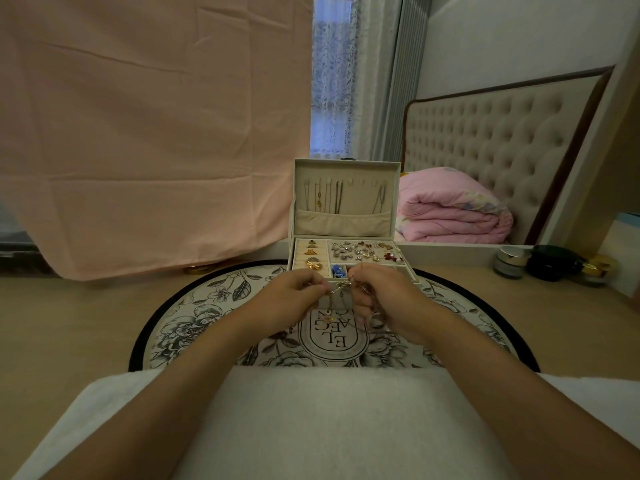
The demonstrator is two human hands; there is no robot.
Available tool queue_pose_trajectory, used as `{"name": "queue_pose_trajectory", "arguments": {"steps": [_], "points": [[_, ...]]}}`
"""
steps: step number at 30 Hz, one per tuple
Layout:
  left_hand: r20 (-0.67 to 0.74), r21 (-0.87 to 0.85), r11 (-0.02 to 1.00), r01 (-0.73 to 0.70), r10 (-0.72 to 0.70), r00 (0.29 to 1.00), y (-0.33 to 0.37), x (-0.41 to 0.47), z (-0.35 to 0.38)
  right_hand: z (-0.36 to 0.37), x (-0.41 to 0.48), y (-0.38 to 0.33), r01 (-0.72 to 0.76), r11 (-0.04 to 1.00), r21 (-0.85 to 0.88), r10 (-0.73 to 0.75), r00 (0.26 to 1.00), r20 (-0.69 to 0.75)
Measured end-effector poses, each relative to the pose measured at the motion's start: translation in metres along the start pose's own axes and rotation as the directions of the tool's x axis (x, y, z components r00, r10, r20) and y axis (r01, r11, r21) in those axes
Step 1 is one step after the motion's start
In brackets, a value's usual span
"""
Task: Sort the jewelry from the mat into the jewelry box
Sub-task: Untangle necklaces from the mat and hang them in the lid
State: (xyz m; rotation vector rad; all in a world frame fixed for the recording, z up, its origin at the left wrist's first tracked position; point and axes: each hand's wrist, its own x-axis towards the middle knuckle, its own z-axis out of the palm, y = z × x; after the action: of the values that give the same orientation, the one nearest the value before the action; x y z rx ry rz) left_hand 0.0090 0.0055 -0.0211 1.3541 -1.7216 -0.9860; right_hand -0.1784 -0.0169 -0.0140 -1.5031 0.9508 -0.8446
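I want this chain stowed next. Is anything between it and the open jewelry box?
Nothing visible blocks it. The left hand and right hand pinch the chain just in front of the jewelry box, whose lid stands open.

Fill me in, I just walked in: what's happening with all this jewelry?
A person holds a thin chain between both hands, left hand and right hand pinching it just above the round mat, in front of the open jewelry box. The box already holds rings, earrings and hung necklaces.
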Motion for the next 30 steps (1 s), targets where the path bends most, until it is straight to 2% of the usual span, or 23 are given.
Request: {"name": "queue_pose_trajectory", "arguments": {"steps": [3,7,8,11,15,17,21,24,27,30], "points": [[0.003,-0.037,0.999,0.022,-0.022,1.000,0.004,-0.001,0.000,0.000,0.003,0.001,0.005,0.995,-0.099,-0.011,0.998,-0.060],[-0.038,-0.070,0.996,0.059,-0.062,0.997,0.005,-0.002,0.000,0.001,0.002,-0.001,-0.080,0.996,0.042,0.081,0.996,-0.027],[-0.046,-0.056,0.997,0.051,-0.054,0.997,0.006,-0.003,0.000,0.001,0.000,-0.002,-0.099,0.995,0.022,0.100,0.994,-0.032],[-0.073,-0.014,1.000,0.018,-0.019,0.997,0.007,-0.002,0.001,-0.002,-0.003,-0.003,-0.116,0.984,-0.135,0.110,0.993,-0.052],[-0.169,-0.012,1.000,0.021,-0.023,0.985,0.006,-0.001,-0.001,-0.007,-0.005,0.000,-0.131,0.960,-0.247,0.121,0.991,-0.057],[-0.166,-0.020,1.000,0.000,-0.003,0.986,0.004,-0.001,-0.004,-0.008,-0.003,0.002,-0.106,0.955,-0.277,0.077,0.991,-0.111],[-0.228,0.094,0.996,0.013,0.009,0.974,-0.001,0.001,-0.006,-0.007,0.000,0.005,-0.048,0.906,-0.420,-0.034,0.982,-0.185],[-0.290,0.134,0.991,0.021,0.019,0.957,-0.002,0.001,-0.006,-0.007,0.001,0.006,-0.036,0.848,-0.529,-0.035,0.992,-0.124],[-0.331,0.106,0.994,0.006,0.029,0.943,-0.003,0.003,-0.007,-0.009,0.000,0.007,-0.055,0.808,-0.587,0.045,0.998,-0.031],[-0.346,0.070,0.997,0.017,0.008,0.938,-0.009,0.007,-0.010,-0.013,0.000,0.010,-0.094,0.756,-0.648,0.085,0.995,-0.045]]}}
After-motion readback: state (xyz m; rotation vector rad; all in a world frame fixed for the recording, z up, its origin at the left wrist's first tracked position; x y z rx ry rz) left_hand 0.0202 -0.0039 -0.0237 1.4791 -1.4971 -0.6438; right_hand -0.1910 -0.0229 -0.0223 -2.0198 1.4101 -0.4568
